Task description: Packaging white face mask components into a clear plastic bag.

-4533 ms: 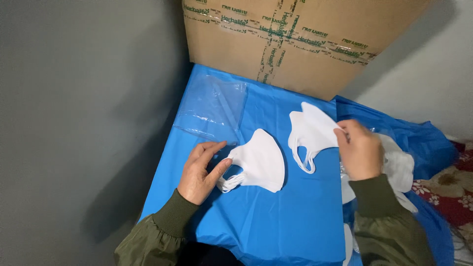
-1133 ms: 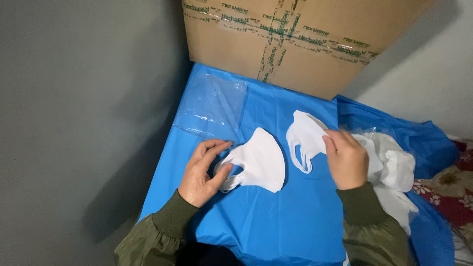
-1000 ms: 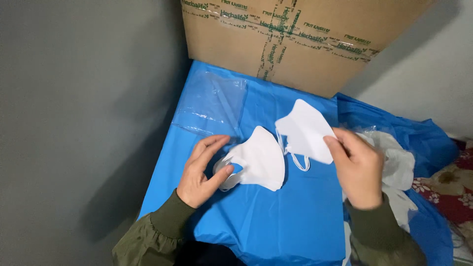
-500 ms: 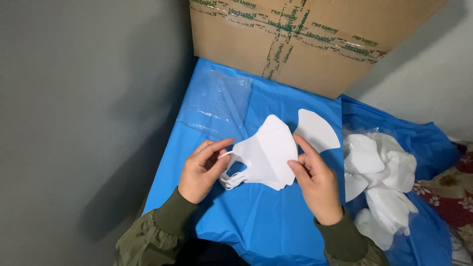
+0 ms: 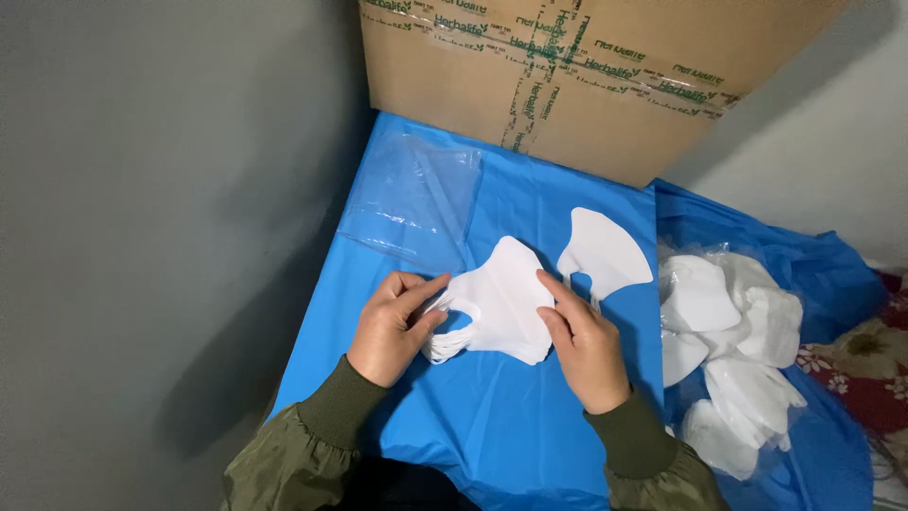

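A small stack of white folded face masks lies on the blue plastic sheet. My left hand pinches the stack's ear loops at its left edge. The fingers of my right hand rest on the stack's right edge, pressing the top mask down. Just beyond my right hand, a single white mask lies flat on the sheet, apart from the stack.
Clear plastic bags lie at the sheet's far left. A large taped cardboard box stands behind. A loose heap of white masks in clear wrapping sits to the right. A grey wall runs along the left.
My right hand carried a white mask from the heap on the right over to the stack and laid it on top. Another mask now lies alone beside the stack.
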